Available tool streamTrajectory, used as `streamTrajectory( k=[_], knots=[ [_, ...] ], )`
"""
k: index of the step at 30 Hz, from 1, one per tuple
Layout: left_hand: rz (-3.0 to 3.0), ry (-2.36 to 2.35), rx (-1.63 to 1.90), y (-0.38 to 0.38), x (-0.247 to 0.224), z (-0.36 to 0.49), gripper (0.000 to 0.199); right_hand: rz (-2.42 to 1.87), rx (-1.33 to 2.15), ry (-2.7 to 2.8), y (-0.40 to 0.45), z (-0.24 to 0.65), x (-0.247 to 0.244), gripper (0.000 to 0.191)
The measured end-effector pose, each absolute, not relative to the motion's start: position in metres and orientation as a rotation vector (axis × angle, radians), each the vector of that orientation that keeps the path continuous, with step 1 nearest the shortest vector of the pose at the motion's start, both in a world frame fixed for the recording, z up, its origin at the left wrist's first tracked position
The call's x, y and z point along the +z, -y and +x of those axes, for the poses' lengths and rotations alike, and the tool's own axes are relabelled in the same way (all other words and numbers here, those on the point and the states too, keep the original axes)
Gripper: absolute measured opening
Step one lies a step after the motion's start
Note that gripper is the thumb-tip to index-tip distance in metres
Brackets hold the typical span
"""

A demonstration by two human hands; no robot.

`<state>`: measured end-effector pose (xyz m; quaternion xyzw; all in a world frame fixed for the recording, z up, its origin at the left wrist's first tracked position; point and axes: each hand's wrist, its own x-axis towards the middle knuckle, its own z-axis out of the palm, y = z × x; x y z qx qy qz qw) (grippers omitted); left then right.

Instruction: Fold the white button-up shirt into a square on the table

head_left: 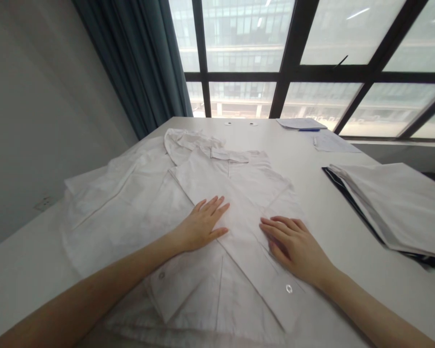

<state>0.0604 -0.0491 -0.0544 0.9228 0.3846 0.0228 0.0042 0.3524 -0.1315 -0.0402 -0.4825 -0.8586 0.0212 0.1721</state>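
A white shirt [235,183] lies spread on the white table, with one sleeve folded diagonally across its front down to a cuff near the bottom right. Another cuff with a button shows at the lower left. My left hand [203,224] rests on the cloth beside the folded sleeve, fingers spread and holding nothing. On the sleeve's right side, my right hand [293,246] touches the fabric with its fingers slightly bent and apart. More white cloth [112,198] lies rumpled on the left, with the collar area toward the far side.
Folded white cloth [398,203] sits on dark striped fabric [351,208] at the right. Papers [300,123] and a blue pen [309,129] lie near the table's far edge. Beyond are a blue curtain [137,58] and a window.
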Motion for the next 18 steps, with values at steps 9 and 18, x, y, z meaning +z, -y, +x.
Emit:
streamTrajectory(
  k=[9,18],
  knots=[
    [2.833,-1.347,0.030,0.038,-0.052,0.030,0.062,-1.625,-0.056,2.500,0.132,0.361,-0.054,0.051],
    [2.830,-1.344,0.069,0.041,-0.051,0.032,0.060,-1.274,0.050,2.576,0.137,0.324,-0.037,0.050]
  ],
)
